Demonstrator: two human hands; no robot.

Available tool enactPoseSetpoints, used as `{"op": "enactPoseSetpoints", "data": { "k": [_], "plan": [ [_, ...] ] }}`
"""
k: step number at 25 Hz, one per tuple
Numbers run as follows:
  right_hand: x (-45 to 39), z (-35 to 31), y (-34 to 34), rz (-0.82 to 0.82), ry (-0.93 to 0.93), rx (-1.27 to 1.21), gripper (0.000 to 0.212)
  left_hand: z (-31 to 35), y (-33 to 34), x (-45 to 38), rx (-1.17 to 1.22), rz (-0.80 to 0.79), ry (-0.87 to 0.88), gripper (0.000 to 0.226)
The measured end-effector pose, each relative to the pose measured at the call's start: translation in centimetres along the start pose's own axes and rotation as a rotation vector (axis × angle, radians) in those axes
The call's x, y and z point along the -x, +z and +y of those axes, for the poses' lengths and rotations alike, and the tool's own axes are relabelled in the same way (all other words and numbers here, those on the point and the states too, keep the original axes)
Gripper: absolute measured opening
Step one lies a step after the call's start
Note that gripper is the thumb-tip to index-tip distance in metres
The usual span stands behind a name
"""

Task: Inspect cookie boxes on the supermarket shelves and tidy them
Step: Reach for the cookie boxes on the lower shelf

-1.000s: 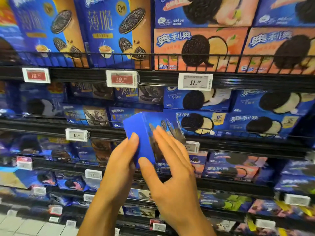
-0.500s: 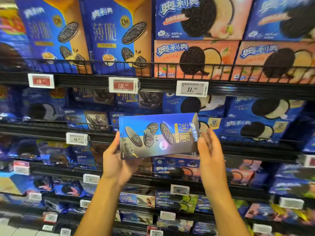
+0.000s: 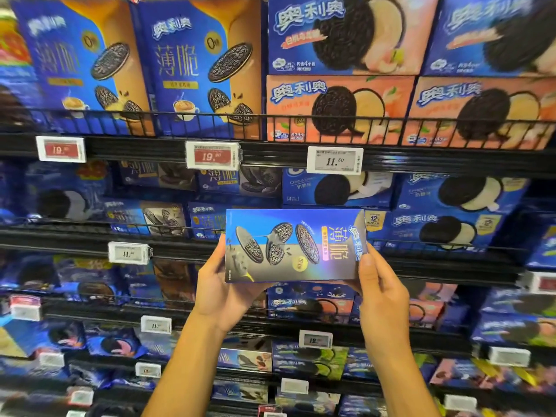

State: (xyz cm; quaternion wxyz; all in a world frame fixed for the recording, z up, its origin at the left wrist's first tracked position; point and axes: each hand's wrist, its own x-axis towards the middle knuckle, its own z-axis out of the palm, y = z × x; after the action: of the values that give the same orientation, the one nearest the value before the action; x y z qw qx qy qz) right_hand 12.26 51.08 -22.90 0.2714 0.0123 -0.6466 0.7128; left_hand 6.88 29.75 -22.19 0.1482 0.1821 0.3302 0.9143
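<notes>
— Holding the cookie box with both hands, yes? Where is it exactly?

— In the air before the shelves, lying sideways, front face to the camera. The left hand grips its left end from below, thumb up along the edge. The right hand grips the right end, thumb on the front corner. The other fingers are behind the box, so I cannot see them.

— And behind it?

— The shelf rail just behind carries blue boxes laid flat in stacks. One level higher, behind a wire guard, tall blue-and-orange boxes stand upright at left, peach boxes lie stacked at right. Price tags hang on the edge.
</notes>
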Motion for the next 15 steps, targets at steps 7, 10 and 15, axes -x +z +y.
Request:
{"op": "enactPoseSetpoints", "data": {
  "k": [7, 10, 15],
  "plan": [
    [-0.1, 0.3, 0.3, -0.006, -0.002, 0.020, 0.053, 0.3, -0.5, 0.0, 0.002, 0.002, -0.005, 0.057],
    [-0.1, 0.2, 0.3, -0.010, 0.005, 0.009, 0.050, 0.3, -0.1, 0.2, -0.019, 0.035, 0.019, 0.056],
    [0.2, -0.6, 0.9, 0.053, 0.028, 0.048, 0.036, 0.5, 0.9, 1.1, -0.160, 0.172, 0.123, 0.047]
  ]
}}
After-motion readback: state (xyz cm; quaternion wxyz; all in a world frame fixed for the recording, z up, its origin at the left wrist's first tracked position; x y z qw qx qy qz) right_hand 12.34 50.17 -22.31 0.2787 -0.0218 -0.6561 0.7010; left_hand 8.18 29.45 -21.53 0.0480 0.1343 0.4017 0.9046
